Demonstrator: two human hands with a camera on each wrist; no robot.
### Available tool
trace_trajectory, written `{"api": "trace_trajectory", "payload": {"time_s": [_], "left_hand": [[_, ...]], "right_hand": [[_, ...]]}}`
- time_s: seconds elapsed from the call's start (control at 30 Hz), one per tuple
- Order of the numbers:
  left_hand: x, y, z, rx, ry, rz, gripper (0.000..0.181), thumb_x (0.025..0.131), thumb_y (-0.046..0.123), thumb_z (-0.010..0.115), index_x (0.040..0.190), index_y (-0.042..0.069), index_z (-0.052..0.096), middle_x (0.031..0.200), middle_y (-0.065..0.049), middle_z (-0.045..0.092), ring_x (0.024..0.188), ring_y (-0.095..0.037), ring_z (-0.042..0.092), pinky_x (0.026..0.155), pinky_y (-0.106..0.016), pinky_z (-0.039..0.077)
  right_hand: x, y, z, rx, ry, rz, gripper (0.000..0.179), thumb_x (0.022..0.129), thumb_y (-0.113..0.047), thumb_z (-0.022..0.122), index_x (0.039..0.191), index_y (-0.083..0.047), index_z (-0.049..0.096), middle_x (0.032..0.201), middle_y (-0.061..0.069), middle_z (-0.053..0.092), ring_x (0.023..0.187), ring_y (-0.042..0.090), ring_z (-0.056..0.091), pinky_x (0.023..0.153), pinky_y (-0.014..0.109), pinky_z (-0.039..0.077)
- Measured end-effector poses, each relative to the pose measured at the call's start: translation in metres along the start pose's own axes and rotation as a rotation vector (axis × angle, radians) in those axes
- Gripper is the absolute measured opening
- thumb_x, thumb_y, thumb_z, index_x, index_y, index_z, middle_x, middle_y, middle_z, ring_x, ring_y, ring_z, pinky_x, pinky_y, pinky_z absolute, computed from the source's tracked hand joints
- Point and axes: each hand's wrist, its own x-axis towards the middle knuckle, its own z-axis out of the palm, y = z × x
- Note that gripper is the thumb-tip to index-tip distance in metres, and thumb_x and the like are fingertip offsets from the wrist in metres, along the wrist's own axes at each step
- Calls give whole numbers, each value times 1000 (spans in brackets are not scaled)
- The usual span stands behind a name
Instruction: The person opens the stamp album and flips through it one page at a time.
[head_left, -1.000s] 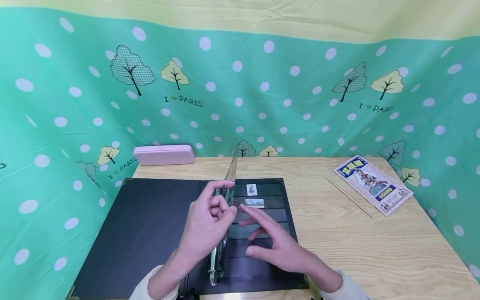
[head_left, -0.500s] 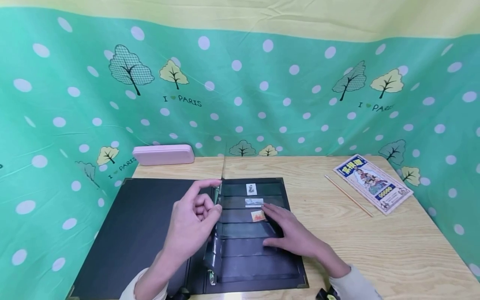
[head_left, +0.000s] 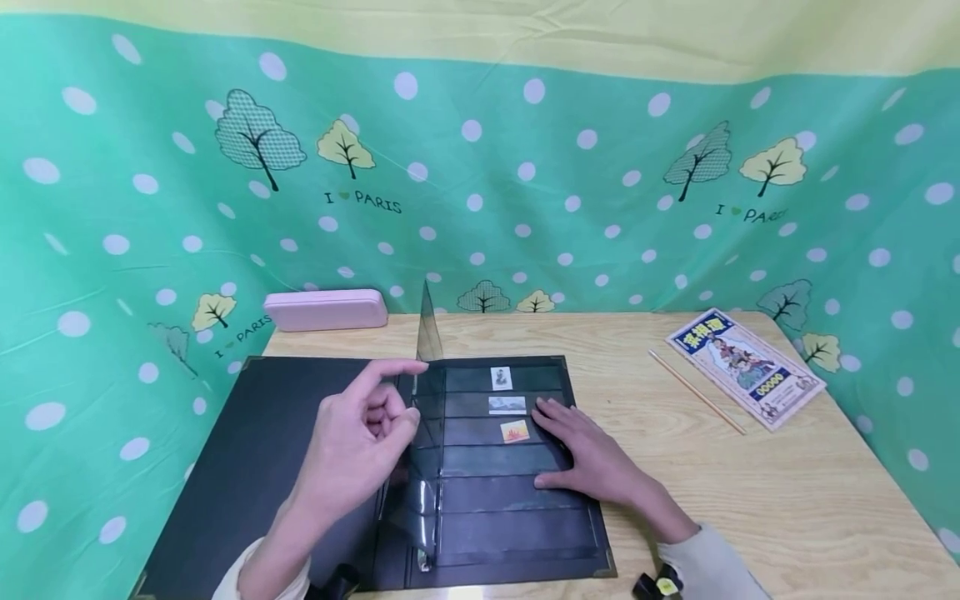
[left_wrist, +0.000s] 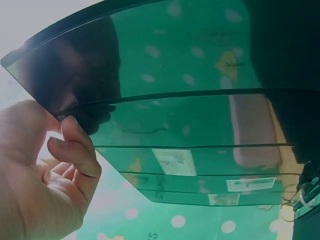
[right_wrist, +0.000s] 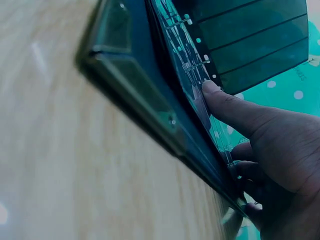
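A black stamp album point(head_left: 270, 467) lies spread on the table, with ring-bound clear pocket pages on its right half. My left hand point(head_left: 352, 442) pinches the outer edge of one transparent page point(left_wrist: 165, 120) between thumb and finger and holds it raised, leaning left over the rings. Pale stamps show through this page in the left wrist view. On the page beneath sit a portrait stamp point(head_left: 501, 378), a blue-grey landscape stamp point(head_left: 507, 405) and an orange-red stamp point(head_left: 514, 431), one per row. My right hand point(head_left: 592, 458) rests, fingers spread, on that page's right edge.
Behind the album stands a pink case point(head_left: 326, 310) against the polka-dot cloth point(head_left: 525, 200). To the right, a thin wooden stick point(head_left: 697, 392) lies beside an illustrated booklet point(head_left: 746, 367) on the wooden table point(head_left: 712, 500).
My left hand has moved left, swinging the page from upright over to a leftward lean. My right hand has moved right onto the page edge, and the orange-red stamp has come into view.
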Motion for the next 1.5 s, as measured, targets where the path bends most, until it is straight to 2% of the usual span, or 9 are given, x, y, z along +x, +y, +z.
{"api": "trace_trajectory", "payload": {"time_s": [0.3,0.43,0.57,0.7,0.93,1.1,1.3,1.37,1.5], "left_hand": [[2,-2,-24,-15,76,33,54,87,-17,73,131,13,75,66,7,58,50,-8,48,45,-23,38],[-3,-5,-35,4,84,-1,52,89,-18,73,130,14,77,66,6,58,49,-11,47,45,-28,37],[-9,-14,-51,69,69,-27,49,92,-15,75,128,16,77,67,6,56,50,-12,45,46,-30,35],[-21,-29,-72,103,44,-51,45,94,-13,77,128,15,77,69,5,57,51,-13,44,47,-31,35],[-42,-67,-103,31,23,-167,36,100,-12,72,132,4,73,73,2,59,53,-17,43,50,-34,35],[-57,-98,-120,139,22,-228,34,102,-6,74,134,5,71,74,4,61,54,-16,46,53,-34,35],[-73,-128,-131,251,-73,-299,39,105,4,76,142,3,65,75,5,63,57,-15,54,53,-31,39],[-77,-135,-134,282,-121,-312,41,106,7,76,144,3,64,76,5,63,59,-14,56,53,-29,41],[-83,-148,-138,340,-252,-384,46,107,14,76,148,1,60,81,5,62,63,-11,57,58,-27,46]], "right_hand": [[1,-3,-2,-9,-22,13,99,90,-53,91,165,-4,50,178,15,37,165,43,32,131,66,28],[0,-2,-2,-12,-18,9,99,90,-55,91,166,-4,50,178,15,37,164,43,32,130,67,29],[0,-1,-2,-13,-13,10,99,90,-55,91,165,-5,51,178,14,37,164,43,33,130,67,29],[1,-1,-2,-16,-12,2,99,90,-56,90,165,-5,51,178,14,38,164,44,34,128,69,31],[1,-2,-2,-20,-21,36,99,89,-53,92,167,-8,50,179,11,36,166,40,30,129,67,30],[2,-2,-1,-13,-20,34,100,88,-53,92,167,-8,50,179,11,36,166,41,29,129,68,30],[2,-1,1,-7,-17,32,100,88,-53,93,167,-8,50,179,11,36,166,40,29,129,68,30],[2,-1,2,-12,-14,30,100,88,-53,93,167,-9,50,179,10,36,166,40,29,129,68,30],[1,-1,2,-19,-7,25,100,88,-54,93,166,-8,51,178,11,37,166,40,31,128,69,31]]}}
